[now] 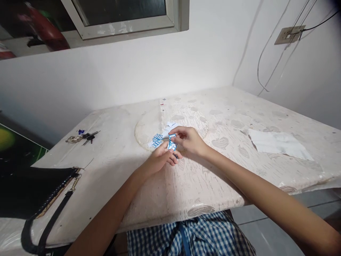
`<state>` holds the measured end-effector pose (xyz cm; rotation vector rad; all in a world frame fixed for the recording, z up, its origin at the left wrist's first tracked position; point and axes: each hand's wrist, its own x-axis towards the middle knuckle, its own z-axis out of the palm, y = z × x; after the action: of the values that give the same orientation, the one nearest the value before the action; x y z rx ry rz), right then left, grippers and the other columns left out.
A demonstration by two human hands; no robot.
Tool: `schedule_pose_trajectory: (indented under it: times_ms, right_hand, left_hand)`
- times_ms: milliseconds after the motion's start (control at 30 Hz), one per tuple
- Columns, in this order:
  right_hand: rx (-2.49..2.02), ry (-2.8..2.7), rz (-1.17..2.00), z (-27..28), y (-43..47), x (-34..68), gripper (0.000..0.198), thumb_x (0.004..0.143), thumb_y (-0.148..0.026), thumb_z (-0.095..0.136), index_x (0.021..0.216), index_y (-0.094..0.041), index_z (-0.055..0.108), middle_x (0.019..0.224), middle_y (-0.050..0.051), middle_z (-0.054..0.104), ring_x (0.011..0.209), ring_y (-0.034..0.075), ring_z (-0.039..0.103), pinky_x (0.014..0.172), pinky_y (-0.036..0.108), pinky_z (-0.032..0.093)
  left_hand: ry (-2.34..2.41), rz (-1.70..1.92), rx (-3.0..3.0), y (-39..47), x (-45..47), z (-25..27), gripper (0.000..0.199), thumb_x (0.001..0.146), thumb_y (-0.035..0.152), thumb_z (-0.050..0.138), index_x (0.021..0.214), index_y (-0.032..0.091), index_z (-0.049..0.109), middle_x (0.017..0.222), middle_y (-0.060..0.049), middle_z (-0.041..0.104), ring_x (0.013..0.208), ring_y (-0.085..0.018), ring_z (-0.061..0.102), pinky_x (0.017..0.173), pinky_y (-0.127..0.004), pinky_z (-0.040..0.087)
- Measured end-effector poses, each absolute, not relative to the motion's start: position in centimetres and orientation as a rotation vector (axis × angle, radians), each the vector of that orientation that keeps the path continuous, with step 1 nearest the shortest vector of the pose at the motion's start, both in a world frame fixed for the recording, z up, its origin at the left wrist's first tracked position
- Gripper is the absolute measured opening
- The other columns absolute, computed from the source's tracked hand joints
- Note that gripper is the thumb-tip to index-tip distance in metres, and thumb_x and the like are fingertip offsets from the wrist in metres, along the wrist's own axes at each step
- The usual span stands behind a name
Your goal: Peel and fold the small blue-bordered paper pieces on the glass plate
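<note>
The person's hands meet over the middle of a glossy, film-covered tabletop [114,142] printed with mottled shapes. The left hand [163,155] is half-curled, its thumb and bent fingers loosely gripping a thin white piece with blue outlines [172,145]. The right hand [188,138] is pinched nearly closed on a small blue-edged rectangle [172,136], just above that piece. From the hands, a flat blue-patterned strip [157,140] lies at ten o'clock, and overlapping white slips [171,126] at twelve. Metal keys [90,136] sit at nine, a smooth black bag [37,190] with a strap at eight, and a pale, rough-edged sheet [279,145] at three.
</note>
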<state>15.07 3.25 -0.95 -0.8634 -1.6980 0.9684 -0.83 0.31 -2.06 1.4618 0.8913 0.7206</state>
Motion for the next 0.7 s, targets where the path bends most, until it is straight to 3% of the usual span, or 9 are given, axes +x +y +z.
schedule_pose_trajectory:
  times_ms: [333,500,700]
  right_hand:
    - [-0.873,-1.747,0.749,-0.6,3.2,15.0,0.011,0.074,-0.017,0.054,0.081,-0.017,0.063,0.079,0.002,0.059,0.065,0.011,0.049,0.063,0.027,0.040]
    - [-0.907,-1.546,0.958,0.4,3.3,15.6,0.011,0.071,-0.022,0.060,0.081,-0.017,0.061,0.071,0.001,0.057,0.060,0.010,0.049,0.059,0.027,0.041]
    - [-0.902,-1.417,1.243,0.8,3.4,15.8,0.018,0.062,-0.022,0.067,0.077,-0.016,0.060,0.068,0.001,0.059,0.060,0.011,0.052,0.056,0.027,0.041]
  left_hand:
    - [0.940,0.720,1.368,0.1,-0.5,-1.5,0.049,0.079,0.041,0.052,0.117,0.014,0.039,0.080,-0.008,0.066,0.060,-0.013,0.059,0.060,-0.028,0.045]
    - [0.961,0.725,1.336,0.3,-0.5,-1.7,0.038,0.078,0.041,0.053,0.102,0.013,0.045,0.083,-0.011,0.066,0.058,-0.013,0.060,0.059,-0.028,0.046]
    - [0.945,0.744,1.361,0.4,-0.6,-1.9,0.047,0.077,0.045,0.056,0.109,0.014,0.042,0.083,-0.009,0.065,0.057,-0.013,0.060,0.057,-0.027,0.046]
